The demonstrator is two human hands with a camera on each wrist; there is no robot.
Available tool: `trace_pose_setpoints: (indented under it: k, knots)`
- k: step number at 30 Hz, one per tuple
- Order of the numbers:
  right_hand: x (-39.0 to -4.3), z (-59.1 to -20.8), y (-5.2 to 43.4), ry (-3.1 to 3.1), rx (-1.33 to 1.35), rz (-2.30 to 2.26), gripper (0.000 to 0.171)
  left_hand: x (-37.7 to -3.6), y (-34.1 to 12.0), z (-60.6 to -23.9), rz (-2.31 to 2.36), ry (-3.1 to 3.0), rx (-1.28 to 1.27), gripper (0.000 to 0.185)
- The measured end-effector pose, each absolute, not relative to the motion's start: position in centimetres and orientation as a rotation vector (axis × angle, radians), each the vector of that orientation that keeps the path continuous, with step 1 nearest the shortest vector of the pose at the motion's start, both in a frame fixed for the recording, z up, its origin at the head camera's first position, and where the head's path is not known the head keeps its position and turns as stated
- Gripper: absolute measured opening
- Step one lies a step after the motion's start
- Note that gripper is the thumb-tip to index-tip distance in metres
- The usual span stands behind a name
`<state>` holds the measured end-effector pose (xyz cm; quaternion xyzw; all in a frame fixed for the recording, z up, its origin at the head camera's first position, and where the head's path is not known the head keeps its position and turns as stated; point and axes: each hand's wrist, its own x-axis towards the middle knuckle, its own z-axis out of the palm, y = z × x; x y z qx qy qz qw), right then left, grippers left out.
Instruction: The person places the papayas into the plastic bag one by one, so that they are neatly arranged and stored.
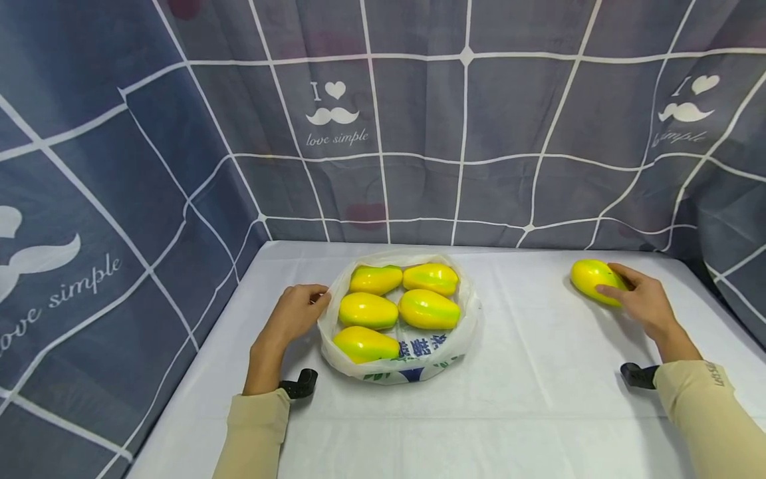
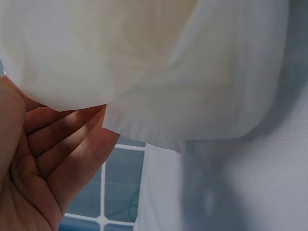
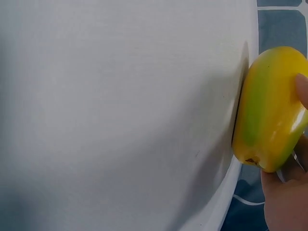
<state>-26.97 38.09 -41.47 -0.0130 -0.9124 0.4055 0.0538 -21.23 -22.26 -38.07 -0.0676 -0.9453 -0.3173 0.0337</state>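
The right hand (image 1: 643, 303) curls its fingers over a loose yellow-green mango (image 1: 595, 281) lying near the worktop's (image 1: 538, 399) far right corner, close to the edge; its long axis runs slantwise, from far-left to near-right. The left hand (image 1: 297, 313) pinches the rim of a white plastic bag (image 1: 413, 369) at the worktop's middle, holding five mangoes (image 1: 395, 306). Bare white worktop lies between bag and loose mango. A checked curtain (image 1: 419, 133) closes the back and sides.
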Motion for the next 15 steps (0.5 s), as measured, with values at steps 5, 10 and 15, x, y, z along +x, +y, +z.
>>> trace_pose_setpoints:
  k: [5,10,15]
  knots:
    - [-26.92,-41.62,37.83,-2.777,-0.028,1.198,0.070,-21.25,-22.34,-38.12,-0.975,-2.899,-0.215,0.035]
    - [-26.82,-41.61,37.62,-2.783,-0.043,1.149,0.069,-21.35,-22.35,-38.18,-0.978,-2.895,-0.227,0.035]
    - [-26.66,-41.61,37.45,-2.791,-0.063,1.120,0.069,-21.41,-22.31,-38.23,-0.983,-2.904,-0.217,0.035]
